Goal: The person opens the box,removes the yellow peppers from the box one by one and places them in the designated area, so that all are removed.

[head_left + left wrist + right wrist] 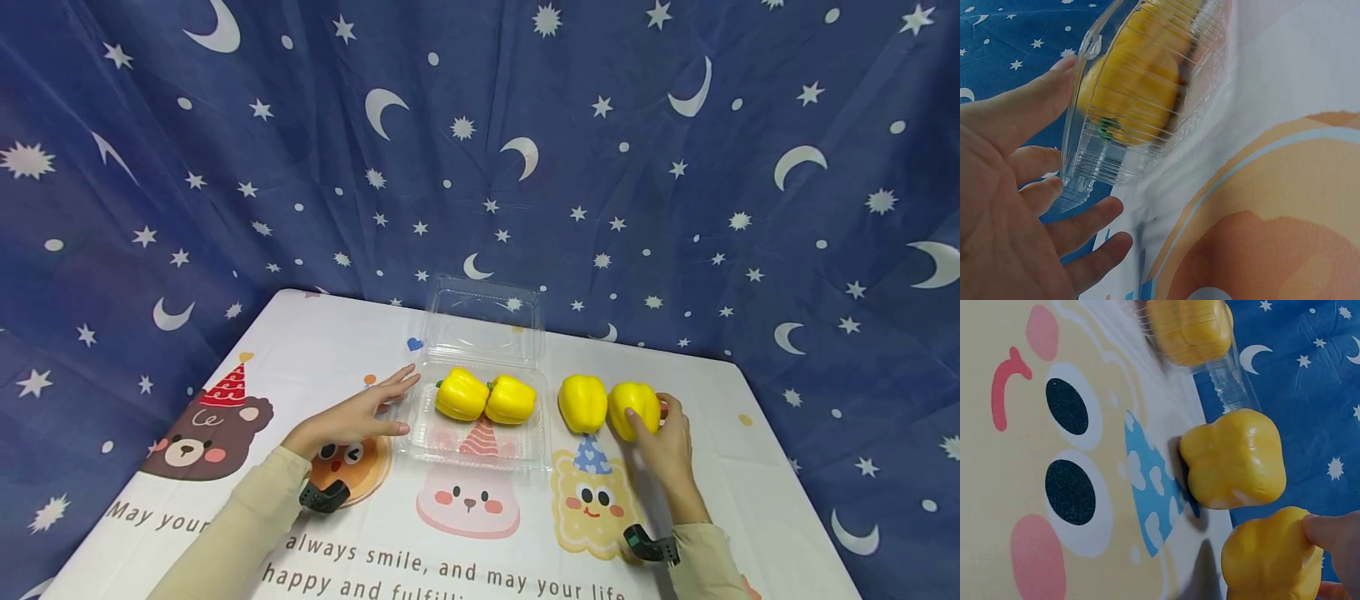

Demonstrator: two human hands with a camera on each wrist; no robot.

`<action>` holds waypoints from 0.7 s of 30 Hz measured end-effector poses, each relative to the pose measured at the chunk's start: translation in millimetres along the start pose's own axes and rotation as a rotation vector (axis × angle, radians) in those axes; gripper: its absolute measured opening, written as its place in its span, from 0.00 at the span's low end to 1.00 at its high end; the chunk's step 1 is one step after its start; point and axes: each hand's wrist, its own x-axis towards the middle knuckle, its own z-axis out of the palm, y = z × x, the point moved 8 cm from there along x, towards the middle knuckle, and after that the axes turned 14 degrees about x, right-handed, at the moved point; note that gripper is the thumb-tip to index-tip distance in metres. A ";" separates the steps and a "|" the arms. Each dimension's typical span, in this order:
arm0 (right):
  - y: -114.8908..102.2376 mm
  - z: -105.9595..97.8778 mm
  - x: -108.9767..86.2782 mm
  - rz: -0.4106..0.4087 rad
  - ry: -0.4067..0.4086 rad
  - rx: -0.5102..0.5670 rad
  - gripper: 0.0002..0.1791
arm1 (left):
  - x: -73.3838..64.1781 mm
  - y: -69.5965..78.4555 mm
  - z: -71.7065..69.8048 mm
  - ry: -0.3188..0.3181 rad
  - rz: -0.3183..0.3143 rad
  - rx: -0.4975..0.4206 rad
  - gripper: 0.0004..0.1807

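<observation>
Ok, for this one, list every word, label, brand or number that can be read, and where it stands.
"May your": white tablecloth; the left sleeve crosses just after it.
"always smile, and may your life": same tablecloth.
"happy and fulfilli": same tablecloth, cut off by the picture's edge.
Nothing legible on the yellow bell peppers, clear plastic clamshell or black wristbands.

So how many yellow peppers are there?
4: a left pepper and a right pepper in the clear box, a third pepper on the tablecloth beside it, a fourth pepper in the right hand.
</observation>
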 end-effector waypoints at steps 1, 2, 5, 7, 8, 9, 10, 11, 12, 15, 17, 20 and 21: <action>0.6 0.9 0.2 0.003 -0.005 0.001 0.39 | -0.2 -0.4 0.2 0.000 -0.002 0.000 0.45; 1.2 1.7 0.6 0.004 -0.009 -0.001 0.39 | -0.4 -0.6 0.3 -0.001 -0.004 -0.002 0.45; 3.6 4.3 1.8 0.004 -0.022 -0.006 0.39 | -0.4 -0.7 0.6 -0.001 -0.003 -0.004 0.45; 5.7 6.3 2.3 0.005 -0.030 -0.005 0.39 | -0.2 -0.6 0.8 -0.002 -0.001 -0.004 0.45; 7.0 7.2 2.5 0.009 -0.033 -0.007 0.39 | 0.1 -0.4 0.9 -0.003 -0.001 -0.005 0.45; 8.3 8.3 3.0 0.013 -0.036 -0.006 0.39 | 0.2 -0.4 1.0 -0.003 0.000 -0.003 0.45; 9.3 9.4 3.4 0.016 -0.038 -0.004 0.39 | 0.1 -0.4 0.9 -0.003 -0.001 -0.004 0.45; 9.9 10.5 3.7 0.019 -0.040 -0.002 0.40 | 0.0 -0.3 0.8 -0.002 -0.001 -0.004 0.45; 10.2 11.4 4.0 0.022 -0.040 -0.001 0.40 | -0.1 -0.3 0.6 -0.001 -0.001 -0.006 0.45; 11.3 13.3 5.7 0.029 -0.031 -0.002 0.40 | -0.7 -0.3 -0.1 0.003 -0.003 -0.008 0.45; 11.2 13.9 6.0 0.032 -0.021 -0.003 0.40 | -0.7 -0.4 -0.1 0.002 -0.004 -0.009 0.45; 11.5 14.2 6.0 0.037 -0.008 0.002 0.40 | -0.4 -0.9 0.3 -0.001 -0.007 -0.007 0.45; 11.4 14.2 5.6 0.038 -0.003 0.002 0.41 | -0.2 -1.0 0.4 -0.002 -0.007 -0.007 0.45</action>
